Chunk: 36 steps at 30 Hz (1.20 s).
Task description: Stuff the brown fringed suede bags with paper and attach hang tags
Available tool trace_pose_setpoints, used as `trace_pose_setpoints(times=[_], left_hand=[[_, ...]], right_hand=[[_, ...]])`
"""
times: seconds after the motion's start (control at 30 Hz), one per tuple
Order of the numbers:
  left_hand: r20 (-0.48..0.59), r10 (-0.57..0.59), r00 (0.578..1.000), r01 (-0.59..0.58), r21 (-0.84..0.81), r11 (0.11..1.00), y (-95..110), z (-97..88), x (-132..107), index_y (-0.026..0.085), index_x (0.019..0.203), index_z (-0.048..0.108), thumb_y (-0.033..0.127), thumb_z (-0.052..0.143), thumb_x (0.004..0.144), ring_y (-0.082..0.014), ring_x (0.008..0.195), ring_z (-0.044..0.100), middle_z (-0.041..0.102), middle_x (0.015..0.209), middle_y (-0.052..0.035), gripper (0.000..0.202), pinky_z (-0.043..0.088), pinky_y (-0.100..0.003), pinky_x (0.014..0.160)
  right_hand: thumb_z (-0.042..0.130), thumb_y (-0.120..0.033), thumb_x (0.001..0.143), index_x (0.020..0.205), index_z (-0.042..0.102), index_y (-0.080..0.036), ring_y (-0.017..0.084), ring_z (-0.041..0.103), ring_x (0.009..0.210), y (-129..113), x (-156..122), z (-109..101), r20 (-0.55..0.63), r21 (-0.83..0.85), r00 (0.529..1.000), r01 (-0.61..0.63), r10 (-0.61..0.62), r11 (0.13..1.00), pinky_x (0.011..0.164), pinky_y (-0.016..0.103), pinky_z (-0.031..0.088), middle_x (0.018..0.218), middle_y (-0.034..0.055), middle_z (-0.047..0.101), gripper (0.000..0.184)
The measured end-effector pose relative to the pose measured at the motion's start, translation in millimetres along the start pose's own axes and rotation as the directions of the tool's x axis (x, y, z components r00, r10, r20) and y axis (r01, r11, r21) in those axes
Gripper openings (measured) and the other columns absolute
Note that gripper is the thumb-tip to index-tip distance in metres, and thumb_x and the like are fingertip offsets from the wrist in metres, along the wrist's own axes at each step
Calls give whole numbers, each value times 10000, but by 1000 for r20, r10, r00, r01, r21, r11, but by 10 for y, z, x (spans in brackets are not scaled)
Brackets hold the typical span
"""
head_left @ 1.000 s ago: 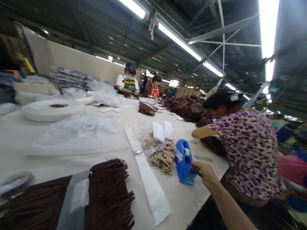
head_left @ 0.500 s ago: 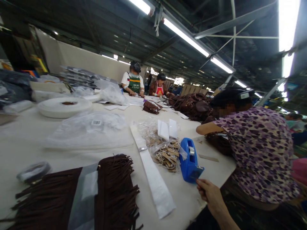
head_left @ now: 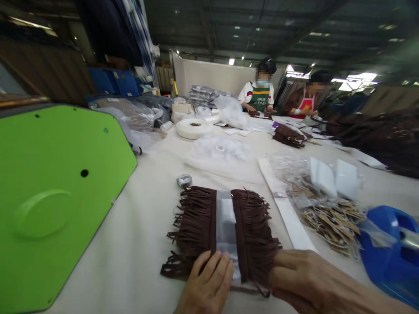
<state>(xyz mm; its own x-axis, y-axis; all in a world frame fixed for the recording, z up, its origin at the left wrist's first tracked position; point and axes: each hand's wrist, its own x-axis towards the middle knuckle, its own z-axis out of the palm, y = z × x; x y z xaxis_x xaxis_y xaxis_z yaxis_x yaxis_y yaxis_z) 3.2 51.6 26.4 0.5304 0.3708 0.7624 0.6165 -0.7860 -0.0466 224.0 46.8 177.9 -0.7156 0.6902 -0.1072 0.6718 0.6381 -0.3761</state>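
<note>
A dark brown fringed piece, perhaps a bag [head_left: 199, 218], lies flat on the table before me, with a greyish translucent band [head_left: 225, 224] down its middle. My left hand [head_left: 207, 281] rests on its near edge, fingers extended over the band and the brown material beside it. At the right-hand fringe is my right hand [head_left: 304, 277], its fingers curled together; anything between them is hidden. A blue tape dispenser [head_left: 386, 253] stands to the right of that hand. Beyond the piece's far left corner sits a small roll of tape [head_left: 184, 181].
A large green panel [head_left: 65, 174] fills the left. Right of the fringed piece lie a white strip [head_left: 291, 218] and a heap of tan tags [head_left: 334, 222]. Farther back are clear plastic [head_left: 216, 152], a white roll [head_left: 193, 128] and two co-workers [head_left: 258, 93] [head_left: 306, 100].
My view has swung left and down. My right hand has left the tape dispenser and come to the fringe. My left hand, unseen before, now lies on the fringed piece.
</note>
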Motion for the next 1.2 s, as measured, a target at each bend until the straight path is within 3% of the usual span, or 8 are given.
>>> trace_pose_setpoints(times=[0.1,0.3,0.6,0.77,0.93,1.1,1.2], left_hand=[[-19,-15,1000,14,-7,1000,10,25,-30,117,1023,653,122,306,935,-178,1053,549,652,1062,-62,358,233,-378,1090],[-101,-19,995,23,37,999,5,100,-41,131,957,669,84,330,903,-175,1009,572,648,1007,-64,347,250,-406,1086],[-123,-34,992,40,41,998,15,127,-25,132,911,677,75,325,890,-166,950,596,668,943,-54,357,246,-416,1093],[-151,-67,986,70,13,997,14,143,-9,141,869,678,72,334,888,-154,908,608,668,855,-33,351,257,-391,1090],[-135,-54,989,57,19,998,17,144,-13,135,884,668,72,328,890,-152,902,608,645,848,-36,346,260,-390,1081],[-114,-47,992,49,8,999,11,129,-22,122,911,659,77,309,903,-164,918,599,629,865,-56,353,276,-385,1056],[-77,-41,996,41,-3,999,-6,75,-3,118,937,657,90,283,918,-174,931,589,624,880,-63,375,288,-371,1036]], right_hand=[[463,-178,875,725,562,-203,137,571,632,-37,520,-104,207,-134,973,127,-98,983,578,242,395,713,12,630,181],[485,-189,837,736,617,-174,144,578,606,204,1016,72,301,-300,939,258,-166,918,518,263,313,677,28,631,167],[517,-136,755,769,652,-143,188,632,646,194,1217,159,354,-365,933,197,-60,910,532,271,352,719,76,676,136],[527,-110,735,768,691,-131,192,644,637,174,1318,132,417,-372,905,88,82,924,492,240,342,678,90,694,169],[642,-242,720,735,719,-143,170,634,609,212,1432,101,373,-368,912,-25,172,929,453,221,312,652,71,698,126],[773,-447,587,744,701,-171,152,596,565,427,1481,61,292,-350,937,-84,193,933,446,217,283,604,17,664,325],[685,-357,732,817,673,-160,168,597,648,505,1375,0,161,-378,963,-142,216,915,524,229,322,680,42,663,215]])
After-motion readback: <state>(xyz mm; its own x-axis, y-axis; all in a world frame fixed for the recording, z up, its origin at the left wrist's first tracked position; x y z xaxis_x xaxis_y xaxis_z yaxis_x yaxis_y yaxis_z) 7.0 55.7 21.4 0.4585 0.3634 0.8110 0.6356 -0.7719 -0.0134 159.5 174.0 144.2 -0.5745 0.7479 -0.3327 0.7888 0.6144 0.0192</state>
